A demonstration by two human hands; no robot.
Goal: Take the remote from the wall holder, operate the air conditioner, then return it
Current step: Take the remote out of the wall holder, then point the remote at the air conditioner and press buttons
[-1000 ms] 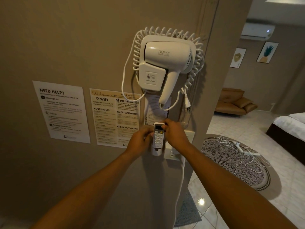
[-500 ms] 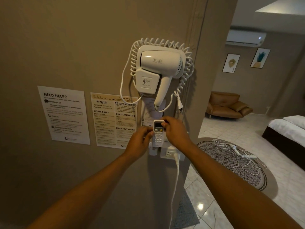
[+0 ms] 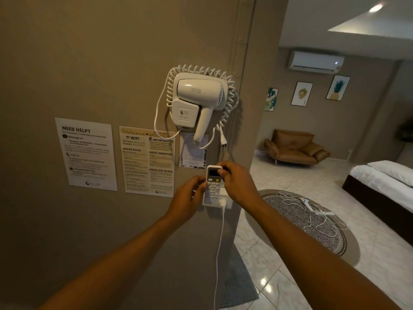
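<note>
Pinching the upper right edge of the white remote, the right hand closes its fingertips beside the small screen, while the left hand curls against the remote's left side, thumb near the buttons. Both hands hold it upright against the beige wall, below the white hair dryer. Across the room, the air conditioner hangs high.

We are seeing our two forearms bare to the frame's edge, our left hand and right hand showing no sleeves, rings or watch.
</note>
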